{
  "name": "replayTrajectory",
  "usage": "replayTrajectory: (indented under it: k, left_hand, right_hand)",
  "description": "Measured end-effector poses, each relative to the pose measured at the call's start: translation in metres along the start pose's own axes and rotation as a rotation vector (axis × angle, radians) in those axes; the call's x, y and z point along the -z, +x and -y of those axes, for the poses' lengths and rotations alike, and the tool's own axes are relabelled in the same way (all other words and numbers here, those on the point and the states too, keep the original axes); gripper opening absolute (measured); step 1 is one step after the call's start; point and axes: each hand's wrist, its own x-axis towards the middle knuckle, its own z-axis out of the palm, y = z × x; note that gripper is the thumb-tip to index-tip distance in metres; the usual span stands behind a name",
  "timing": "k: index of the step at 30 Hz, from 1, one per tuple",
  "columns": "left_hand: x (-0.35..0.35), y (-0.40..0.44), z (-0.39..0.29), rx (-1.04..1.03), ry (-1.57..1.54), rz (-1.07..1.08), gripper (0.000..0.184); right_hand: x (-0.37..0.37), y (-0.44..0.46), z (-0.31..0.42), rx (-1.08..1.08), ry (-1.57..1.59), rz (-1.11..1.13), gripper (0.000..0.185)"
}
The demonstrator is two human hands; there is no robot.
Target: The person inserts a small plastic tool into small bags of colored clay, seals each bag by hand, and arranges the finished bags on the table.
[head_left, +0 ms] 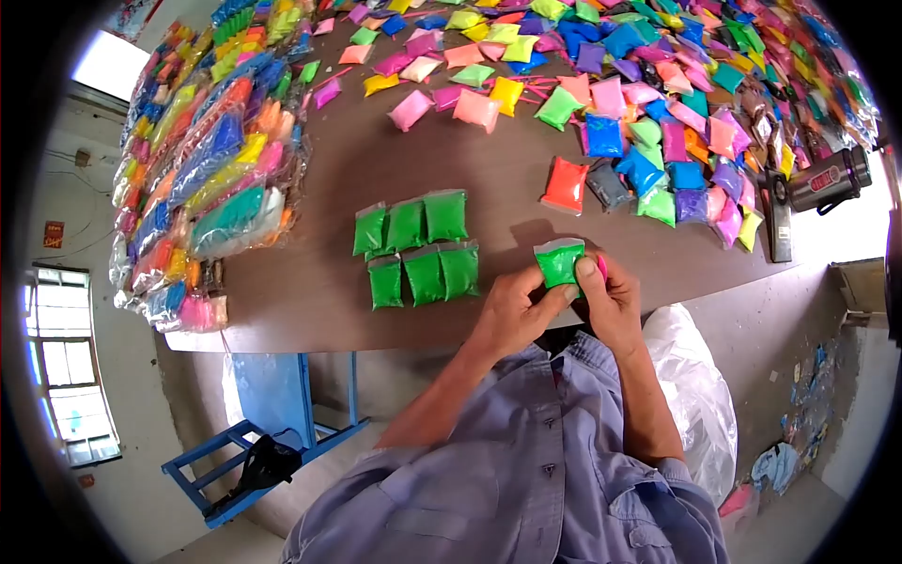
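Green pkt held at near edge of brown counter, L hand & R hand both w/ grip pinched on it, L thumb at its lower edge, R thumb at its right side; 6 matching green pkts lie to the left, 2 rows of 3; red pkt lies beyond the hands, nr. dark pkt; multicolored pkts heap along far & R sides, w/ flask at far R; clear plastic bags pile at L.
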Motion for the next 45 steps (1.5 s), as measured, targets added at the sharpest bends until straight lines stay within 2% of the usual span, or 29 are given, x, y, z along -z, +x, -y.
replayTrajectory:
  k: [4, 7, 9, 10, 12, 14, 17, 19, 21, 26, 30, 35, 37, 40, 45]
  left_hand:
    - [0.002, -0.001, 0.003, -0.031, 0.008, 0.018, 0.023]
    - [-0.002, 0.0, 0.004, -0.124, -0.069, -0.018, 0.028]
    - [-0.002, -0.001, 0.004, 0.064, -0.18, -0.047, 0.029]
    - [-0.005, 0.0, -0.004, 0.019, -0.264, -0.104, 0.028]
    - [-0.005, 0.001, 0.004, 0.011, -0.21, -0.119, 0.027]
    - [-0.004, 0.0, 0.008, -0.012, -0.034, -0.149, 0.025]
    - [-0.008, -0.002, 0.01, -0.074, 0.005, -0.173, 0.023]
    - [-0.007, -0.003, 0.005, -0.022, -0.02, -0.122, 0.021]
    - [-0.007, -0.006, 0.005, 0.019, -0.114, -0.094, 0.018]
    - [-0.005, -0.005, -0.001, -0.015, -0.259, -0.144, 0.013]
    - [-0.004, -0.006, 0.0, -0.027, -0.148, -0.153, 0.014]
    - [-0.008, -0.007, -0.01, 0.005, -0.17, -0.128, 0.015]
    - [-0.01, -0.006, -0.011, 0.008, -0.197, -0.108, 0.015]
    - [-0.01, -0.008, -0.011, 0.0, 0.066, -0.062, 0.022]
    - [-0.009, -0.006, 0.007, -0.032, -0.052, -0.15, 0.016]
  right_hand:
    - [0.002, 0.002, -0.002, 0.117, -0.086, 0.025, 0.024]
    - [0.006, -0.001, 0.003, -0.012, -0.007, 0.027, 0.021]
    - [0.008, -0.001, 0.002, -0.054, -0.026, 0.036, 0.018]
    - [0.007, 0.0, 0.001, -0.051, -0.024, 0.036, 0.018]
    - [0.002, 0.001, 0.0, 0.106, -0.134, 0.003, 0.015]
    - [-0.001, 0.0, 0.007, 0.064, -0.148, -0.01, 0.014]
    - [-0.001, -0.001, 0.007, 0.015, -0.15, -0.046, 0.011]
    - [0.003, -0.001, 0.001, 0.023, -0.09, 0.016, 0.012]
    - [0.003, -0.003, 0.004, 0.015, -0.078, -0.015, 0.012]
    - [0.0, -0.002, 0.007, 0.086, -0.102, -0.023, 0.012]
    - [-0.002, 0.0, 0.008, 0.11, -0.154, -0.022, 0.015]
    - [-0.001, -0.001, 0.007, 0.128, -0.089, -0.042, 0.023]
    - [0.0, -0.001, 0.004, 0.168, -0.114, -0.072, 0.019]
    - [-0.002, -0.001, 0.009, 0.167, -0.074, -0.094, 0.013]
    - [-0.001, 0.002, 0.016, 0.26, -0.144, -0.083, 0.017]
